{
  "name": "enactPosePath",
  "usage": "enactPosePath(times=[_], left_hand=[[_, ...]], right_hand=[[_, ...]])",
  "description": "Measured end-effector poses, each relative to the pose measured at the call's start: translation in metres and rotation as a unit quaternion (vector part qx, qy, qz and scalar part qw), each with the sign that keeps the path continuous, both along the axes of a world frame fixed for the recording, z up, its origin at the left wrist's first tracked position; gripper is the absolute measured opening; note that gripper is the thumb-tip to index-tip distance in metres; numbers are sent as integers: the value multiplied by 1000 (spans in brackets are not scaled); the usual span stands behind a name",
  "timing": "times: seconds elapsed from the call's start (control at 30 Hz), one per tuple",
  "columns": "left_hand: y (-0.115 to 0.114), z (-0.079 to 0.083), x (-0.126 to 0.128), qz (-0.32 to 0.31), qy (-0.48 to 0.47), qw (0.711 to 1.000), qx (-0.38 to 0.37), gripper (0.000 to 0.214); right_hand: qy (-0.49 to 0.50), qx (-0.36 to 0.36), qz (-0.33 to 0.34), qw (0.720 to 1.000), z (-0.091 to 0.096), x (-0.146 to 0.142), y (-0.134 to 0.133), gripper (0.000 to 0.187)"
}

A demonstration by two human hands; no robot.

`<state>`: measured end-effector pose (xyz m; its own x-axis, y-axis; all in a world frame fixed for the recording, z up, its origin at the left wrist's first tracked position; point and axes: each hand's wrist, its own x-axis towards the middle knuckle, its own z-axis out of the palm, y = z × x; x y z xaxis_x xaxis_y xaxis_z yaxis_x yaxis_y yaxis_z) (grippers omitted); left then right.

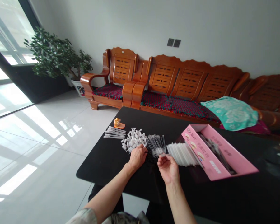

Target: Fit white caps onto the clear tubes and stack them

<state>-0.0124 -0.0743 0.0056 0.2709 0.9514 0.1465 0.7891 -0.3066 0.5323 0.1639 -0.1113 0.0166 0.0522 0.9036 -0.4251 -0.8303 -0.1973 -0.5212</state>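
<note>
My left hand (138, 156) is palm down at the near edge of a heap of short white caps (134, 139). Its fingers are bent together over small dark pieces (151, 155), and what they pinch, if anything, is hidden. My right hand (170, 169) is turned palm up with curled fingers. A small whitish piece shows at its fingertips, too blurred to name. Just beyond lie several thin sticks like pen refills (156, 143) in a bundle. White translucent tubes (183, 154) lie in a row to the right. At the far left are several longer white pen-like sticks (114, 132).
A pink open box (202, 154) with dark contents stands right on the black table (100, 161). A small orange figure (118, 122) sits near the left edge. Behind are a wooden sofa (189, 77), a turquoise cloth (233, 113) and a potted plant (53, 53).
</note>
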Motion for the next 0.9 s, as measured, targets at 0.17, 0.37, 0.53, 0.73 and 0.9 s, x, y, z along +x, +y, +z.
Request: enactPosePath(times=[0.17,0.37,0.53,0.73,0.9], left_hand=[[1,1,2,21,-116,993,14,13],[1,5,5,12,-500,850,-166,23],[-8,22,4,0,-614,760,-211,33],[-17,37,4,-6,-632,744,-215,33],[-18,34,5,-10,-632,742,-223,33]], right_hand=[[-15,-1,2,1000,1,0,-1,5],[-61,10,6,998,11,-9,2,3],[-122,56,-4,991,21,-21,5,12],[-168,79,-19,982,30,-31,3,19],[-188,84,-26,978,31,-32,2,20]])
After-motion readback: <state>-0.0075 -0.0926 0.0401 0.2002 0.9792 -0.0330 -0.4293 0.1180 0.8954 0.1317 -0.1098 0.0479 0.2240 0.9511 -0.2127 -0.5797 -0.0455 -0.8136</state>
